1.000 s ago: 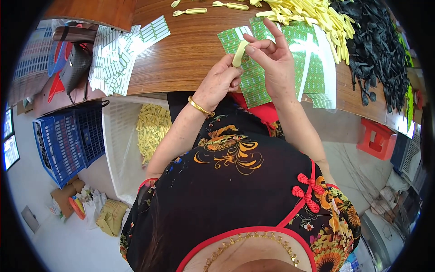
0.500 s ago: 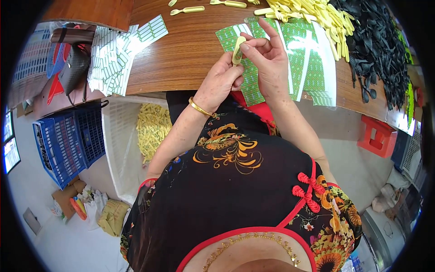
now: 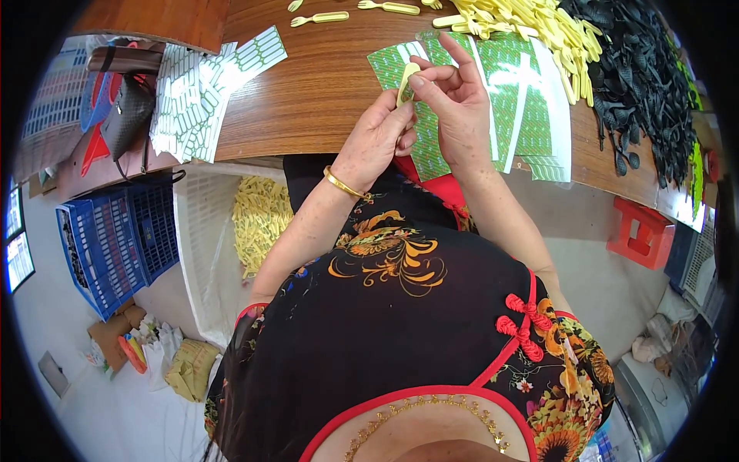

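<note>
My left hand is closed around a yellow plastic fork, whose rounded handle end points up and away from me. A small green printed patch shows on the handle; the fork's other end is hidden in my fingers. With thumb and a finger, my right hand pinches the handle near its top, while another finger sticks up. Beneath the right hand lie green printed sticker sheets with white strips. Similar yellow forks rest at the table's far side.
Yellow utensils are heaped at the far right, beside a pile of black spoon-shaped pieces. Used sticker sheets and a dark bag are at left. Below the table stand a white crate of yellow pieces, blue crates and a red stool.
The fork's handle has turned slightly in my fingers, its top tilting a little to the right. Both hands stay in nearly the same place.
</note>
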Available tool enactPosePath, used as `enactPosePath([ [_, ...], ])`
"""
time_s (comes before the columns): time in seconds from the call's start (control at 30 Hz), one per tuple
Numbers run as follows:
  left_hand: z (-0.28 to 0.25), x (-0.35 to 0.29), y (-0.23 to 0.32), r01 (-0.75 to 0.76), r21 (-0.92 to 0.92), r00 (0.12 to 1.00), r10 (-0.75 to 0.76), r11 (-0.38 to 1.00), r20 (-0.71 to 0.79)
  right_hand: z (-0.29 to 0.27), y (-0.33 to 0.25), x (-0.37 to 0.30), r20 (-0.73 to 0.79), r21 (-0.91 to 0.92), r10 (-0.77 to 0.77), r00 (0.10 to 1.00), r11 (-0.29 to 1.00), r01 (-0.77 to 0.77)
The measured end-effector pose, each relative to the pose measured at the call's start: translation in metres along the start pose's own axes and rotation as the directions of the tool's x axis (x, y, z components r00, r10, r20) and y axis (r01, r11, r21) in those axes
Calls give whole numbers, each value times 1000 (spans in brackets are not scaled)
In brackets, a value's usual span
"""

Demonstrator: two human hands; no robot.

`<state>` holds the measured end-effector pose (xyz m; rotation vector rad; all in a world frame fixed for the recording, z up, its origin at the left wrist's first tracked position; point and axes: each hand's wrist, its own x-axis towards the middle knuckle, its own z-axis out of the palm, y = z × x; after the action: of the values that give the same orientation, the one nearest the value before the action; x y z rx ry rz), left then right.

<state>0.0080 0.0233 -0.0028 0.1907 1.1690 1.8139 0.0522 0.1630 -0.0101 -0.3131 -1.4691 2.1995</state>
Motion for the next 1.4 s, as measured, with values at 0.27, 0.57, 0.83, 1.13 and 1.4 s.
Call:
enactPosePath([
  [0.27,0,1,-1,-23,8,1000,23,1000,18,-1,1,1,1,-17,13,1000,1000,-13],
  [0.57,0,4,-7,-46,16,999,46,999,-5,-2,1,2,-9,-46,24,1000,999,-25],
  [0.83,3,3,-14,-81,-4,997,81,997,-17,-3,11,3,5,-149,-150,989,978,149],
  [1.13,-8,-9,-15,-77,20,995,78,997,-66,-23,12,26,-108,-55,-173,979,984,168],
  [1.4,-145,-27,11,36,906,652,677,422,-341,-37,15,102,367,-769,-355,860,405,495],
])
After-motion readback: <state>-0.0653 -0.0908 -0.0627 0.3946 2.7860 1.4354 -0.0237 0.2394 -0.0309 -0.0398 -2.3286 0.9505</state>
